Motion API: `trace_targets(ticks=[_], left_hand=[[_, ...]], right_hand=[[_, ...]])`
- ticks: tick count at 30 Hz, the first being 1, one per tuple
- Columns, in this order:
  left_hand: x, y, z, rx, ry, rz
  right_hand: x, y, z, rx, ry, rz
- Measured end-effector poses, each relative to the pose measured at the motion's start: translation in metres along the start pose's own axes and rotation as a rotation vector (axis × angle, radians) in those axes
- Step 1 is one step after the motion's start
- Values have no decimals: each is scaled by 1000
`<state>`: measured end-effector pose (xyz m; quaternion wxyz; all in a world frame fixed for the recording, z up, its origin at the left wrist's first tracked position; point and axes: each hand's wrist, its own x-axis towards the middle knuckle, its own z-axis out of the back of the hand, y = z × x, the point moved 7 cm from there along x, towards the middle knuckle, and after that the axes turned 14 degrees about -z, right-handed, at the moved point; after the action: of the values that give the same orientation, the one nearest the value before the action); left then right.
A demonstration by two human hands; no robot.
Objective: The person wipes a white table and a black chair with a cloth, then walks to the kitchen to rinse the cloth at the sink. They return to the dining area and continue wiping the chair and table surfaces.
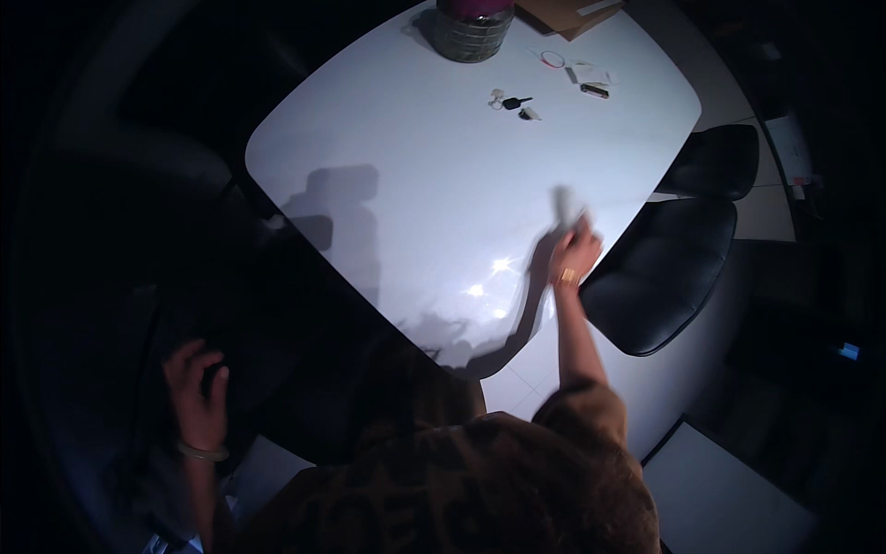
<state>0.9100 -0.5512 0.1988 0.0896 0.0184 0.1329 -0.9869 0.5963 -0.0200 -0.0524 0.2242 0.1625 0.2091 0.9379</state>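
Note:
My right hand (580,248), with a gold-coloured watch or bracelet at the wrist, is over the right edge of the white table (429,138). It is blurred, and whether something small is between its fingers cannot be told. My left hand (197,391), wearing a pale bangle, hangs in the dark left of the table, its fingers apart and slightly curled, nothing seen in it. Beyond my right hand lie a black key (513,103) with a ring, a small dark and white object (529,114), and a small dark oblong object (594,91) beside a clear packet (588,73).
A large ribbed jar (472,34) with a magenta top stands at the table's far edge, near brown cardboard (571,15). A thin reddish loop (553,59) lies nearby. Two black chairs (661,270) stand along the right edge. A pale flat panel (727,492) is at lower right.

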Motion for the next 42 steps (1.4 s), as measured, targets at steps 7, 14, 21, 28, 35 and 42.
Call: trace_targets(ticks=[7, 14, 21, 28, 35, 42], left_hand=[[-37, -7, -38, -67, 4, 18], [-48, 4, -67, -92, -44, 62], [-48, 17, -84, -54, -36, 57], [-60, 48, -72, 206, -277, 142], [-80, 72, -102, 3, -437, 432], [-78, 53, -95, 25, -582, 252]], right_hand=[[-120, 114, -88, 59, 240, 455], [-301, 29, 26, 247, 683, 749], [-30, -4, 74, -103, 17, 306], [-122, -47, 4, -91, 156, 221], [-338, 12, 36, 53, 581, 285], [-385, 32, -26, 131, 1087, 392]])
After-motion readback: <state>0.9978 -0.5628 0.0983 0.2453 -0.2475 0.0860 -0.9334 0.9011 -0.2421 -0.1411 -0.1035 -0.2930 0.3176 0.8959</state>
